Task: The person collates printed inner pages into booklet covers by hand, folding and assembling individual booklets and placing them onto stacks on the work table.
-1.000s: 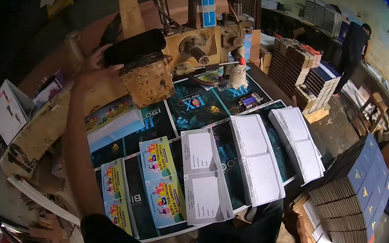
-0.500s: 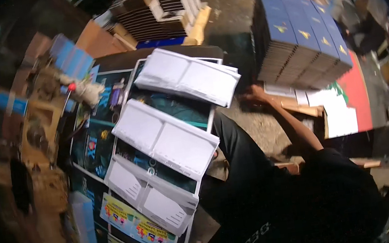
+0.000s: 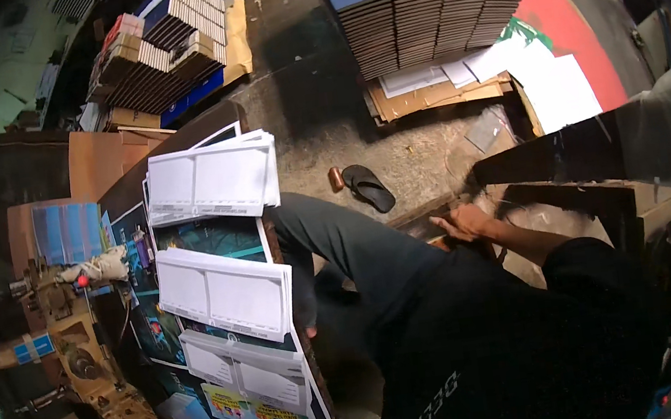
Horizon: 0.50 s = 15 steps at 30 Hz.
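Note:
My right hand [image 3: 460, 223] reaches out to my right, low beside my leg, and rests on the edge of a wooden plank [image 3: 421, 217]. Its fingers are curled, and whether they hold anything is unclear. My left hand is out of view. On the worktable [image 3: 123, 195] to my left lie three stacks of white die-cut sheets [image 3: 213, 179], [image 3: 223, 292], [image 3: 243, 374] on top of dark printed sheets [image 3: 216, 235]. Colourful printed sheets [image 3: 269, 413] lie at the near end.
A small wooden and metal machine [image 3: 73, 337] stands at the table's far side. On the floor are a tall stack of blue flat boxes [image 3: 419, 3], a black slipper [image 3: 368, 188], loose cardboard [image 3: 431, 97] and a red, white and green sheet [image 3: 575, 34]. A dark board [image 3: 565, 154] stands at my right.
My head has turned from the table toward the floor on my right. My left hand, earlier on the machine, has left the view; my right hand has stretched out to the plank.

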Available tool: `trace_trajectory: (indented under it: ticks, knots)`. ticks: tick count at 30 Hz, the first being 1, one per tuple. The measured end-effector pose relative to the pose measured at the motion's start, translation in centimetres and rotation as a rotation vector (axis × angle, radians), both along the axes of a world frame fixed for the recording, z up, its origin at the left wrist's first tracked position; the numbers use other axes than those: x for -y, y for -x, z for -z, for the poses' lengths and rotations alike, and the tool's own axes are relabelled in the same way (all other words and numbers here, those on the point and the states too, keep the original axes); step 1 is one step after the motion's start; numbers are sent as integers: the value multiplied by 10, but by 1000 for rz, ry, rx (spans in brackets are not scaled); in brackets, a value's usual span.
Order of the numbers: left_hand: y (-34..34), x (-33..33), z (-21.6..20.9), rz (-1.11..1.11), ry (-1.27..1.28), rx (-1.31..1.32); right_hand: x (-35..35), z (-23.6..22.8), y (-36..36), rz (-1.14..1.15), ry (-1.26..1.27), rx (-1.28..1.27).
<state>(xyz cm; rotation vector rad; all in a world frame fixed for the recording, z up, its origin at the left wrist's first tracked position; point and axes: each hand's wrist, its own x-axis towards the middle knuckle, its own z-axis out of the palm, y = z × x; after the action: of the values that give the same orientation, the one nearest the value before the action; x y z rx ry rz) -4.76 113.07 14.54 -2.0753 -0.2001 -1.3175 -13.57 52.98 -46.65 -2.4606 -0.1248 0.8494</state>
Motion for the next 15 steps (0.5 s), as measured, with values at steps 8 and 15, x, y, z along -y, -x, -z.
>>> trace_trajectory:
  ticks: [8, 15]
  knots:
    - [-10, 206, 26, 232, -280, -369, -6, -30, 2, 240, -38, 131]
    - [70, 239, 25, 280, 145, -813, -7, -9, -3, 260, -88, 287]
